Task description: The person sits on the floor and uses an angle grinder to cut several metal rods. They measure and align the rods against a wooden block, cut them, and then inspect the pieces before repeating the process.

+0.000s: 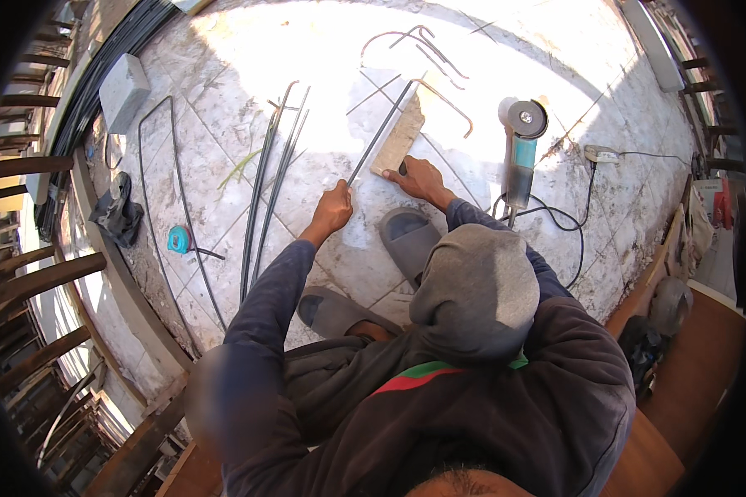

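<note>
A thin dark steel rod (379, 135) is in my left hand (333, 209), its fingers closed around the near end. The rod slants away along the left edge of a tan, rough-faced block (402, 132), and its bent far part hooks off to the right. My right hand (423, 182) is closed on the block's near end. By its fingers shows a small dark thing, too small to name. My sandalled feet are just below the hands, with one grey sandal (410, 242) close to the block.
An angle grinder (522, 157) lies at right, its cord running to a socket box (602, 154). Several bent rods (427, 50) lie beyond the block. Straight rods (261, 195), a teal tape measure (179, 239), a black bag (118, 209) and a white block (124, 93) lie at left.
</note>
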### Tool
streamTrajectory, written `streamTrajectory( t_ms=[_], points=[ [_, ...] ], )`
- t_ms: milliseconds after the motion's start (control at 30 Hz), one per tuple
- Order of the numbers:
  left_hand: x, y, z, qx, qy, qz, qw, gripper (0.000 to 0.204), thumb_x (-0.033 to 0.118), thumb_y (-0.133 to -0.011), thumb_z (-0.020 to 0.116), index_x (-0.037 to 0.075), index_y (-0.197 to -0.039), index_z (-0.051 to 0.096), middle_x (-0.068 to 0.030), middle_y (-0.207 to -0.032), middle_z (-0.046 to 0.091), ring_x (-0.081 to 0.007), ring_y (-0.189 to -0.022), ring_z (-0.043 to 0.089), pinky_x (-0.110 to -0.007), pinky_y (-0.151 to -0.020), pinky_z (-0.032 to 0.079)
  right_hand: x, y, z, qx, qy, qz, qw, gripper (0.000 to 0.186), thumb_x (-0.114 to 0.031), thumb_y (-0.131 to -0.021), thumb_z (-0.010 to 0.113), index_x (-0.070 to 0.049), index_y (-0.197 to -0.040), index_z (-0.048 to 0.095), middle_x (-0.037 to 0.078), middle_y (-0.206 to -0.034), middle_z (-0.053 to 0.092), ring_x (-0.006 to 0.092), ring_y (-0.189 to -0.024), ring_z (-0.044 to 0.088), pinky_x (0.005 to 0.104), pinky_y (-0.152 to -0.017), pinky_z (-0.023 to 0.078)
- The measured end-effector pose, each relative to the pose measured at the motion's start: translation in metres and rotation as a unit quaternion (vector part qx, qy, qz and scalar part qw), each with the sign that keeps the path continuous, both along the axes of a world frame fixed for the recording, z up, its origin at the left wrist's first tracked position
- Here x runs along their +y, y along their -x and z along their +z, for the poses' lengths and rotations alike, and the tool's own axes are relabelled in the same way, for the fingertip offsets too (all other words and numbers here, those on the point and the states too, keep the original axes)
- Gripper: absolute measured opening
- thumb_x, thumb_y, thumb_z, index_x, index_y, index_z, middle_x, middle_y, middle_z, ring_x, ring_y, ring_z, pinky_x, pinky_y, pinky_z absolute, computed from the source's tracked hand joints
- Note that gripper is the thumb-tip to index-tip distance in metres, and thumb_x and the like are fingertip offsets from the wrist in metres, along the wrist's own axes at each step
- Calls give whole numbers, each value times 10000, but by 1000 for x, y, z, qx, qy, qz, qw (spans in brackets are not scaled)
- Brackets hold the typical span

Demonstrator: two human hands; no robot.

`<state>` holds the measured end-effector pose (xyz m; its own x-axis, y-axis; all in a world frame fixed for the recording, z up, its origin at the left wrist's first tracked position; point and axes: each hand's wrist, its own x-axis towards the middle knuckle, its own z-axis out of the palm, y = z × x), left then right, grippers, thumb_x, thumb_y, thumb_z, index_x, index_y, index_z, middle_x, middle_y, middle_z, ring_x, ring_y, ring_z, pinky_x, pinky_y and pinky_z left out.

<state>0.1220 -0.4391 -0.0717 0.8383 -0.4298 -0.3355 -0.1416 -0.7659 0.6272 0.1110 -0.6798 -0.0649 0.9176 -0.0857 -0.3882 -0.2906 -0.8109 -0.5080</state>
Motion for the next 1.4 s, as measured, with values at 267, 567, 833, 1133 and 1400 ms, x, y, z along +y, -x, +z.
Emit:
streamTrajectory(
  t_ms=[267,567,833,1133,1400],
  points=[
    [-5,0,-31,-47,-44,24,998,194,215,-958,466,30,-1007,496,-316,-825,629,-498,-793,612,-570,-747,480,-61,46,42,-213,25,-107,971,384,-435,-865,648,-58,-794,628,129,-636,646,312,-615,653,414,-571,486],
    [-7,-9,-4,-69,-149,-38,986,231,211,-921,555,-1,-996,609,-238,-945,595,-427,-862,641,-500,-761,521,-157,95,32,-405,169,-254,862,253,-262,-805,754,-57,-839,610,84,-660,591,277,-588,588,393,-567,470],
    [12,8,2,-41,-109,-37,993,295,183,-906,580,22,-1137,492,-260,-998,615,-442,-871,632,-520,-766,504,-12,13,12,-103,-20,-164,981,914,-590,-738,729,71,-1293,428,241,-1215,530,340,-1076,582,437,-875,489],
    [65,63,5,-19,-161,-13,987,392,63,-870,520,45,-1258,466,-241,-979,620,-432,-866,632,-510,-753,507,35,-49,-5,-25,-34,-295,955,1233,-620,-645,786,99,-1424,158,266,-1335,374,406,-1234,447,488,-993,417],
    [56,59,17,-36,-165,-60,984,410,-16,-821,507,45,-1226,483,-210,-915,648,-401,-817,659,-475,-702,535,33,-98,-5,14,5,-338,941,979,-493,-640,827,77,-1243,307,257,-1226,391,379,-1145,479,449,-919,467]
  ],
)
